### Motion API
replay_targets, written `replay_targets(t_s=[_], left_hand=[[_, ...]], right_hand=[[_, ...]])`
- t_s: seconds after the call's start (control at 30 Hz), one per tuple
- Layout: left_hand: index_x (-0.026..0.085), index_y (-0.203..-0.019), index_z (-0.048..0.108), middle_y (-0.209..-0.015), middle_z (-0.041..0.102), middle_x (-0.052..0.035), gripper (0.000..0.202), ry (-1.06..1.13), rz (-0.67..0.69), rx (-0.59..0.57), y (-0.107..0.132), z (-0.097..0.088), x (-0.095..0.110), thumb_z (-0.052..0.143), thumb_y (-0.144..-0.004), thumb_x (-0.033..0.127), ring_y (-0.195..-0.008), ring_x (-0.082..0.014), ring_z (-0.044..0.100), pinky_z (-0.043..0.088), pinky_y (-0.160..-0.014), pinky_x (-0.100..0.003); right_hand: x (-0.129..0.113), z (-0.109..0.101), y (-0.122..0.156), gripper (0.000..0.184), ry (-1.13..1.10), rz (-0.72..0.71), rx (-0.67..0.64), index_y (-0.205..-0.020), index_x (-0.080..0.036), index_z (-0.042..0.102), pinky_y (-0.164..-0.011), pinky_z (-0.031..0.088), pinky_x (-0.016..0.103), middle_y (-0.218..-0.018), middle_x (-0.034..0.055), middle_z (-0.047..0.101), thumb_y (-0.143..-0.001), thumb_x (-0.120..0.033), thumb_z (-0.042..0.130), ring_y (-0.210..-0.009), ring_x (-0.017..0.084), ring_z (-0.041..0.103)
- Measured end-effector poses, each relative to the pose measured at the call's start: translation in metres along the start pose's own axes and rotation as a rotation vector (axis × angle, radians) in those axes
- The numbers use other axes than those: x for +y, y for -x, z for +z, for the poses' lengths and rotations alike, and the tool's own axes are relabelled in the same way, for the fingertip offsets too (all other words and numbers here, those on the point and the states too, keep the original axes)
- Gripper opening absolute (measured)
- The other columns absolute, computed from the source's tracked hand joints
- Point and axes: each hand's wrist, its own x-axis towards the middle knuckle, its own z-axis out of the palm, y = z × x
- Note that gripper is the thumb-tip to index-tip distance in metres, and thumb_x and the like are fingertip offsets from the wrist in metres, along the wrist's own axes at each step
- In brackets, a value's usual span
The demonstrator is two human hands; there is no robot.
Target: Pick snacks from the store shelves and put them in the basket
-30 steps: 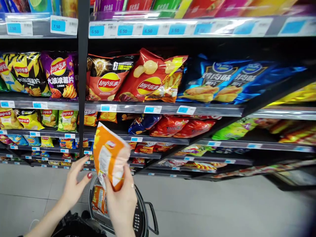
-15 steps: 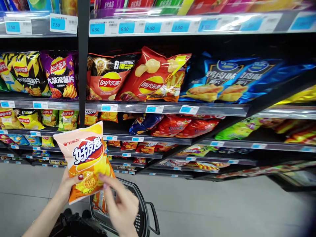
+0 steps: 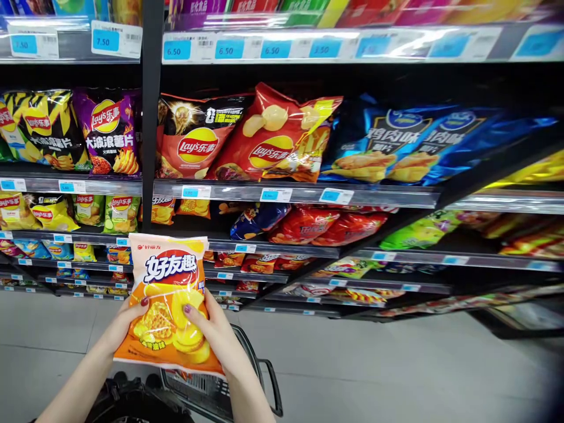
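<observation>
An orange-and-cream bag of potato chips (image 3: pixel 165 305), its printed front towards me, is held up between both hands. My left hand (image 3: pixel 121 326) grips its left edge, thumb pressed on the front and fingers hidden behind. On the opposite edge my right hand (image 3: pixel 215 326) does the same, its thumb lying over the printed chips. Below and behind the bag stands a dark shopping basket (image 3: pixel 207 388), partly covered by my right forearm. A little orange packaging shows inside the basket under the bag's lower edge.
Shelves of chip bags stretch across the view. Red Lay's bags (image 3: pixel 268 138) and blue bags (image 3: pixel 396 144) sit on a middle shelf (image 3: pixel 299 194) with price tags. A black upright post (image 3: pixel 151 117) divides the shelving. Grey floor tiles (image 3: pixel 352 370) lie below; the basket's handle (image 3: pixel 274 388) sticks out rightwards.
My right hand has moved from the bag's front to grip its right edge. The bag has turned from tilted to nearly straight and shifted slightly right and down.
</observation>
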Motion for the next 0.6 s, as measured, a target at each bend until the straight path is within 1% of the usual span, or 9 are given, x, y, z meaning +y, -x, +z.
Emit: replay_targets(t_s=[0.07, 0.2, 0.27, 0.33, 0.4, 0.5, 0.53, 0.6], left_hand=[[0.016, -0.112, 0.057, -0.102, 0.07, -0.0094, 0.045, 0.027, -0.03, 0.003, -0.003, 0.002, 0.001, 0.069, -0.069, 0.025, -0.104, -0.029, 0.06, 0.044, -0.094, -0.041], [0.015, -0.116, 0.054, -0.101, 0.07, -0.0099, 0.049, 0.07, -0.059, -0.002, -0.007, 0.003, 0.0, 0.068, -0.07, 0.023, -0.102, -0.0273, 0.061, 0.045, -0.093, -0.04], [0.015, -0.116, 0.053, -0.1, 0.07, -0.0099, 0.051, 0.061, -0.056, -0.005, -0.006, 0.002, -0.001, 0.07, -0.069, 0.023, -0.101, -0.0273, 0.062, 0.045, -0.093, -0.04], [0.016, -0.115, 0.054, -0.101, 0.07, -0.0099, 0.051, 0.018, -0.037, -0.02, -0.004, -0.001, -0.001, 0.071, -0.067, 0.024, -0.1, -0.0278, 0.062, 0.045, -0.093, -0.041], [0.017, -0.112, 0.057, -0.103, 0.069, -0.0103, 0.051, -0.054, -0.004, -0.068, -0.002, -0.006, -0.001, 0.073, -0.065, 0.026, -0.102, -0.0288, 0.061, 0.044, -0.093, -0.042], [0.019, -0.106, 0.062, -0.105, 0.068, -0.0105, 0.051, -0.182, 0.051, -0.203, 0.001, -0.019, 0.001, 0.077, -0.058, 0.03, -0.105, -0.0311, 0.058, 0.042, -0.094, -0.043], [0.019, -0.104, 0.064, -0.105, 0.068, -0.0107, 0.054, -0.204, 0.069, -0.256, 0.002, -0.024, 0.002, 0.079, -0.054, 0.033, -0.106, -0.0328, 0.057, 0.042, -0.094, -0.044], [0.019, -0.101, 0.066, -0.105, 0.068, -0.0113, 0.06, -0.197, 0.084, -0.345, 0.001, -0.036, 0.003, 0.081, -0.047, 0.04, -0.109, -0.0366, 0.054, 0.04, -0.095, -0.047]], right_hand=[[0.003, -0.002, -0.003, 0.045, 0.034, 0.019, 0.026, -0.105, -0.018, 0.054, -0.089, 0.046, 0.043, -0.109, 0.0106, 0.064, -0.069, -0.039, 0.071, -0.102, 0.028, 0.059], [0.004, -0.004, -0.004, 0.046, 0.03, 0.042, 0.015, -0.107, -0.017, 0.052, -0.09, 0.045, 0.043, -0.109, 0.0113, 0.063, -0.071, -0.04, 0.069, -0.104, 0.028, 0.058], [0.002, -0.002, -0.001, 0.046, 0.003, 0.026, 0.018, -0.107, -0.018, 0.052, -0.091, 0.045, 0.043, -0.11, 0.0109, 0.063, -0.069, -0.038, 0.07, -0.103, 0.028, 0.059], [-0.002, 0.0, 0.003, 0.05, -0.046, -0.016, 0.021, -0.107, -0.02, 0.052, -0.09, 0.046, 0.043, -0.111, 0.0103, 0.063, -0.065, -0.035, 0.074, -0.102, 0.029, 0.059], [-0.007, 0.001, 0.009, 0.058, -0.115, -0.057, -0.002, -0.11, -0.023, 0.052, -0.088, 0.047, 0.044, -0.111, 0.0091, 0.062, -0.058, -0.031, 0.078, -0.102, 0.03, 0.059], [-0.009, -0.004, 0.017, 0.066, -0.161, -0.091, -0.087, -0.113, -0.025, 0.051, -0.086, 0.048, 0.045, -0.11, 0.0084, 0.063, -0.053, -0.022, 0.08, -0.101, 0.031, 0.059], [-0.007, -0.006, 0.018, 0.067, -0.17, -0.102, -0.102, -0.113, -0.025, 0.051, -0.084, 0.049, 0.045, -0.109, 0.0085, 0.063, -0.053, -0.021, 0.08, -0.1, 0.031, 0.06], [0.003, -0.009, 0.018, 0.068, -0.215, -0.114, -0.122, -0.112, -0.024, 0.052, -0.082, 0.049, 0.045, -0.105, 0.0091, 0.064, -0.051, -0.026, 0.082, -0.096, 0.031, 0.061]])
